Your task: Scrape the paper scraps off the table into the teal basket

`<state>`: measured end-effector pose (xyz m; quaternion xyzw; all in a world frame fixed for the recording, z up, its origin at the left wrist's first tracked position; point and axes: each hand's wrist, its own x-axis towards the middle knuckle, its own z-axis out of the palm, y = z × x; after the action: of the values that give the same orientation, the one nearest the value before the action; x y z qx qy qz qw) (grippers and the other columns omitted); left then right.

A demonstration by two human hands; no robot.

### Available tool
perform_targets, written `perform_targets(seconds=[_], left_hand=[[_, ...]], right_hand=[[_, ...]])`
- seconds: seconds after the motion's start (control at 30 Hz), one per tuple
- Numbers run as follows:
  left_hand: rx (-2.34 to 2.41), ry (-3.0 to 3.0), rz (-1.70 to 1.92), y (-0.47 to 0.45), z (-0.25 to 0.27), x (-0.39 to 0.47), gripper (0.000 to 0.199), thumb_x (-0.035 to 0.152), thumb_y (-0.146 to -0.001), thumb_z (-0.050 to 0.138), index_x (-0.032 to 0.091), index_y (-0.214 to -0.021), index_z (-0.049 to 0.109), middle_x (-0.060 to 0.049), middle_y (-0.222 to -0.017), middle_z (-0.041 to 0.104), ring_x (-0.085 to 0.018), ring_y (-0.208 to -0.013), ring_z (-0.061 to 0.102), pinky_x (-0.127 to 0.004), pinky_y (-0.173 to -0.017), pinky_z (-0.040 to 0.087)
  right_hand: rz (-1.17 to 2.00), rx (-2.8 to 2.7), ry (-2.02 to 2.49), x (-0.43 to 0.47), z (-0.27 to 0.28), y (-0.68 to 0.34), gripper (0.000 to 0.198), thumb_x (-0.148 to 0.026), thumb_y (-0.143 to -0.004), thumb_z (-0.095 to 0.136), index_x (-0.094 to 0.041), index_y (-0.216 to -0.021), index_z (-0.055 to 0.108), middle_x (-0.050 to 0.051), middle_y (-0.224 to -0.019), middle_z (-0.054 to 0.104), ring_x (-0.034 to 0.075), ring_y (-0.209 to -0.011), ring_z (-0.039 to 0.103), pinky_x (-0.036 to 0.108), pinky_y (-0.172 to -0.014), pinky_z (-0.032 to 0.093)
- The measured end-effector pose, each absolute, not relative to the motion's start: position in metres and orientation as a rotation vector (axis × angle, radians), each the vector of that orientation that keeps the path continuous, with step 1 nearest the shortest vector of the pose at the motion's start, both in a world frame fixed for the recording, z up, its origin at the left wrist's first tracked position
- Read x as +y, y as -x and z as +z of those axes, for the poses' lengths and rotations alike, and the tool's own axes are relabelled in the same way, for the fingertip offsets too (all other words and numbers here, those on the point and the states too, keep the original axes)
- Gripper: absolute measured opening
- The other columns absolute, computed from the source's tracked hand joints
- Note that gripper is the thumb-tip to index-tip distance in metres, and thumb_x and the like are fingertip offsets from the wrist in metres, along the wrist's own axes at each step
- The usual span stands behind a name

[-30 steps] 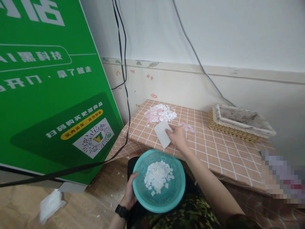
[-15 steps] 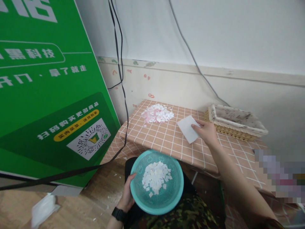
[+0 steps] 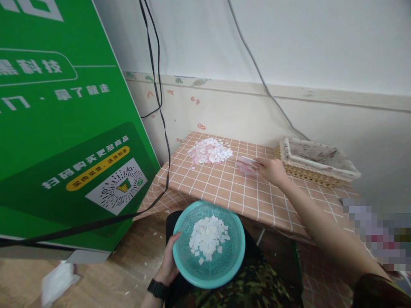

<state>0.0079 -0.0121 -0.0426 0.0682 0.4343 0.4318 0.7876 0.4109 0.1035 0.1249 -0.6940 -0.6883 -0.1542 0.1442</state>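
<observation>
In my left hand [image 3: 170,256] is the rim of a teal plastic colander [image 3: 231,261], gripped at its left side over my lap. A heap of small white paper squares [image 3: 208,237] lies inside it. My right hand [image 3: 271,169] is over the table, its fingers pinching a white card [image 3: 248,160] that is tilted nearly edge-on. Just below the card shows a small patch of pinkish paper bits [image 3: 246,169]; whether they touch the card I cannot tell. To the left, a larger pile of white and pink paper bits [image 3: 210,150] rests on the checked tablecloth [image 3: 218,184].
A lined wicker basket [image 3: 317,160] stands at the table's back right, near my right forearm. On the left is a large green printed panel [image 3: 64,149], with a black strap [image 3: 163,128] hanging in front. A white plastic bag [image 3: 59,282] lies on the floor.
The white card has gone from lying face-up to standing nearly edge-on, and pinkish bits now show below it. My right hand has moved slightly left and up. The left hand keeps its grip.
</observation>
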Motion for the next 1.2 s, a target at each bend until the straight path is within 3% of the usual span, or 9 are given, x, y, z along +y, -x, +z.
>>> perform_targets(seconds=[0.17,0.37,0.73,1.2], left_hand=[[0.932,-0.147,0.925,-0.008,-0.042,-0.012,0.02,0.028,-0.077,0.062,0.01,-0.084,0.07,-0.009,-0.076,0.075,-0.023,-0.068,0.069,-0.037,-0.075,0.054],[0.939,-0.154,0.938,-0.011,-0.038,-0.011,0.019,0.027,-0.077,0.063,0.011,-0.083,0.069,-0.009,-0.075,0.075,-0.023,-0.068,0.069,-0.037,-0.074,0.055],[0.915,-0.141,0.945,-0.007,-0.038,-0.013,0.02,0.029,-0.077,0.062,0.011,-0.082,0.069,-0.009,-0.074,0.075,-0.022,-0.066,0.068,-0.037,-0.073,0.054],[0.914,-0.147,0.945,-0.006,-0.039,-0.013,0.021,0.031,-0.077,0.064,0.011,-0.078,0.07,-0.007,-0.069,0.073,-0.02,-0.062,0.066,-0.035,-0.073,0.053]], right_hand=[[-0.392,-2.018,1.86,0.1,0.138,-0.403,0.034,-0.036,-0.088,0.044,-0.021,-0.097,0.073,0.007,-0.075,0.073,0.02,-0.066,0.066,0.026,-0.058,0.039],[-0.272,-1.984,1.801,0.104,0.159,-0.365,0.034,-0.035,-0.086,0.048,-0.021,-0.109,0.069,0.007,-0.089,0.074,0.021,-0.075,0.067,0.027,-0.065,0.043],[-0.147,-2.078,1.904,0.123,0.157,-0.336,0.03,-0.029,-0.083,0.047,-0.021,-0.096,0.073,0.007,-0.077,0.072,0.021,-0.068,0.064,0.029,-0.061,0.038],[-0.072,-2.068,1.857,0.148,0.157,-0.326,0.031,-0.03,-0.082,0.051,-0.022,-0.103,0.072,0.007,-0.093,0.073,0.026,-0.088,0.066,0.032,-0.072,0.045]])
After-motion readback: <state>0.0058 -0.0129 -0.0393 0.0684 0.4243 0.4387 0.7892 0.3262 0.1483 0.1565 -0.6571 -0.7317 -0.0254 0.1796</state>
